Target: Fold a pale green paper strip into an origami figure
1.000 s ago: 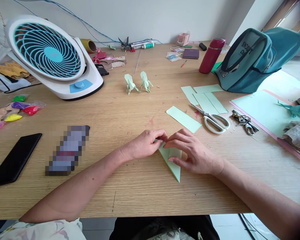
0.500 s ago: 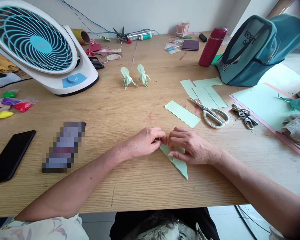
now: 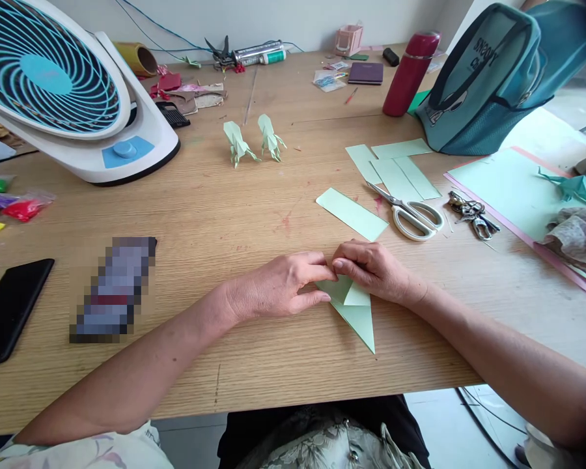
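Note:
A pale green folded paper (image 3: 356,311) lies on the wooden table (image 3: 254,215) near its front edge, its point aimed toward me. My left hand (image 3: 280,286) presses on the paper's left side, thumb along its lower edge, fingers closed on the top corner. My right hand (image 3: 376,270) pinches the same top corner from the right, with a small flap of the paper raised beneath it. The fingertips of both hands meet over the fold.
A green paper strip (image 3: 351,213), scissors (image 3: 410,215), more green strips (image 3: 395,170) and keys (image 3: 471,215) lie to the right. Two folded paper figures (image 3: 251,140) stand behind. A fan (image 3: 63,98), black phone (image 3: 10,309), red bottle (image 3: 410,73) and teal bag (image 3: 493,78) surround.
My right hand has drawn back up to the top corner, uncovering more of the paper and lifting a small flap. My left hand's thumb has slid onto the paper. The view has tilted down.

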`<state>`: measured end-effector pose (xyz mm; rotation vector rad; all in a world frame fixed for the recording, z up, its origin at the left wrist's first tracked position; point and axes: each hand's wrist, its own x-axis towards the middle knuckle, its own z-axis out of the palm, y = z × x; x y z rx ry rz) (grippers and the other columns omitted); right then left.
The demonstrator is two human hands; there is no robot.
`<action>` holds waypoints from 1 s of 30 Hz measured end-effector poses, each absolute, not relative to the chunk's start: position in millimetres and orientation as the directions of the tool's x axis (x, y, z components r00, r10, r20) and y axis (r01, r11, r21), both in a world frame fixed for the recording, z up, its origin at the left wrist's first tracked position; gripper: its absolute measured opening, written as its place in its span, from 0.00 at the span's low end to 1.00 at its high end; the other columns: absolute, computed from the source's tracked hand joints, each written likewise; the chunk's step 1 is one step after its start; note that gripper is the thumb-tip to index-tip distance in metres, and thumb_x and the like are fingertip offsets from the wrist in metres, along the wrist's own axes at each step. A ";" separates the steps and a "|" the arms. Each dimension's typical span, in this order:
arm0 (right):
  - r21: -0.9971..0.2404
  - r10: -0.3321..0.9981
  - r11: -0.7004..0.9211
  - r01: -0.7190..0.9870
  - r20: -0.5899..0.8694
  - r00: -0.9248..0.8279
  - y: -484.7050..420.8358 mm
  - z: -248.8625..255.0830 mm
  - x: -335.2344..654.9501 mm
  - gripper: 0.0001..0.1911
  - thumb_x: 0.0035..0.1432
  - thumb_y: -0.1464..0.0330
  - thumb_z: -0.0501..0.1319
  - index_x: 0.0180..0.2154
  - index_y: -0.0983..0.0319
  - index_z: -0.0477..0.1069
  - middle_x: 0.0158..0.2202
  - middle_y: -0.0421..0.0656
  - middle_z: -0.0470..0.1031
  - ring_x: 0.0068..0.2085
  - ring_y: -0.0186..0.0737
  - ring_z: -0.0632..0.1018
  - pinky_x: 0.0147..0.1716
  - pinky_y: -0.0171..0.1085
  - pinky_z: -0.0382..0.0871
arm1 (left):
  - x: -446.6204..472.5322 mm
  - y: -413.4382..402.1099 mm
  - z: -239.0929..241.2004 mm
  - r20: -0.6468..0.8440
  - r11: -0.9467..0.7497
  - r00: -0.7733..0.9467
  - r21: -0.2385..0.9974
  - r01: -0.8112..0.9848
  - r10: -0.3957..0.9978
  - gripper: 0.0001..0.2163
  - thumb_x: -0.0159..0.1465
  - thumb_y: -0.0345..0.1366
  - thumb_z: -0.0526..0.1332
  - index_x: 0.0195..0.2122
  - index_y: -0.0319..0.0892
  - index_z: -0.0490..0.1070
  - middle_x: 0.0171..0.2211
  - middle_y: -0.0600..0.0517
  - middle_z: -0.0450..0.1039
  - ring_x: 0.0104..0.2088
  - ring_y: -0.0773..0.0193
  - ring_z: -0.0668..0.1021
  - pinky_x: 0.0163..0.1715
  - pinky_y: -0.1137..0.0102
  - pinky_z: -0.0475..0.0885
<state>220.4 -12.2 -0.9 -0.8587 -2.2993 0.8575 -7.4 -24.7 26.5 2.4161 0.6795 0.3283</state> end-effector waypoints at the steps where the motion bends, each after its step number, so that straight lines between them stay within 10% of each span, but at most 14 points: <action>1: -0.745 0.749 0.547 0.382 0.233 -0.620 -13.2 0.2 220.7 0.16 0.71 0.61 0.53 0.32 0.60 0.69 0.28 0.41 0.73 0.29 0.35 0.71 0.32 0.35 0.63 | -6.7 -25.4 25.9 0.083 -0.706 0.844 0.595 0.385 0.530 0.09 0.67 0.34 0.62 0.46 0.40 0.76 0.44 0.46 0.72 0.42 0.58 0.76 0.44 0.66 0.71; 22: -0.563 0.658 0.731 0.387 0.430 -0.618 -23.8 6.2 254.4 0.08 0.68 0.68 0.57 0.35 0.61 0.71 0.29 0.41 0.77 0.30 0.35 0.74 0.33 0.36 0.67 | 20.5 -40.9 -5.8 0.279 -0.812 0.788 0.400 0.424 0.549 0.12 0.65 0.42 0.65 0.46 0.41 0.77 0.49 0.45 0.72 0.46 0.56 0.73 0.50 0.61 0.70; 30: -0.515 0.569 0.767 0.382 0.272 -0.776 -29.9 19.6 260.1 0.11 0.63 0.60 0.64 0.34 0.61 0.72 0.30 0.40 0.72 0.34 0.39 0.69 0.40 0.42 0.60 | 25.0 -39.7 -5.7 0.273 -0.771 0.760 0.470 0.430 0.590 0.09 0.66 0.40 0.65 0.44 0.42 0.77 0.42 0.48 0.73 0.43 0.59 0.74 0.45 0.65 0.69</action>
